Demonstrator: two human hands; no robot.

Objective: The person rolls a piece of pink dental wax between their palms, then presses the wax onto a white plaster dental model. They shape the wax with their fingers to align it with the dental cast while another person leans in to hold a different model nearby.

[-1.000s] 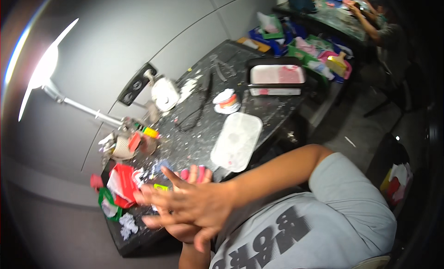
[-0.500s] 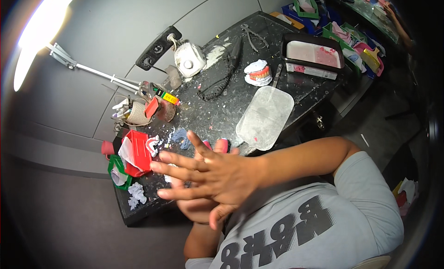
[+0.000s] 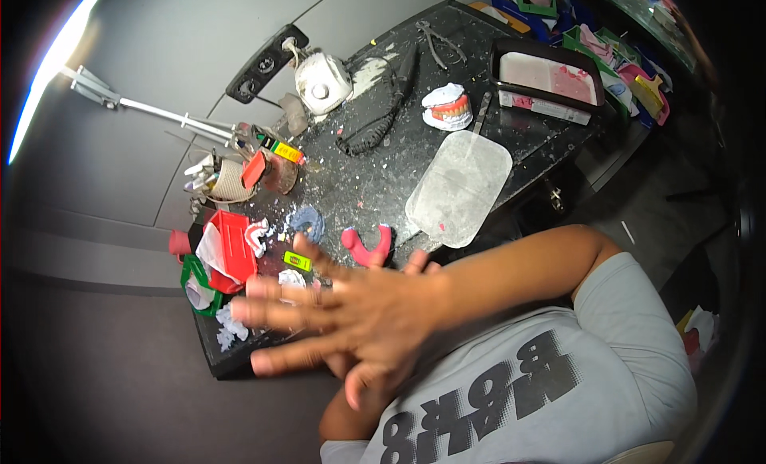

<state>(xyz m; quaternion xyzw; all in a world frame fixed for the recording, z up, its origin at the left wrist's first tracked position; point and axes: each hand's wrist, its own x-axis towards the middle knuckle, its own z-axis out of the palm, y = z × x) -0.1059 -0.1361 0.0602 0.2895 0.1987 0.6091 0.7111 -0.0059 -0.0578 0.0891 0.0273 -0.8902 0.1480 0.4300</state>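
My right hand (image 3: 375, 304) is spread wide with nothing in it, blurred by motion, above the bench's near edge. Beneath it, my left hand (image 3: 417, 262) is mostly covered. A couple of its outstretched fingertips stick out past the right wrist. Just beyond the hands lies a pink horseshoe-shaped rim (image 3: 386, 239). A small yellow-green packet (image 3: 298, 261) and a white plaster-like lump (image 3: 292, 278) are close to the right fingers. Farther off are a blue-grey horseshoe piece (image 3: 306, 221) and a white-and-red arch (image 3: 256, 238).
A translucent grey sheet (image 3: 463, 185) lies right of centre. Behind it stand a denture model (image 3: 447, 109) and a black tray (image 3: 546, 95). Pliers (image 3: 440, 45) and a white device (image 3: 323, 85) are at the back; a red bin (image 3: 241, 248) and green bin (image 3: 190, 268) are left.
My right hand has shifted down and left, fingers still spread. The pink rim and yellow-green packet now show more fully. The whole view has shifted slightly.
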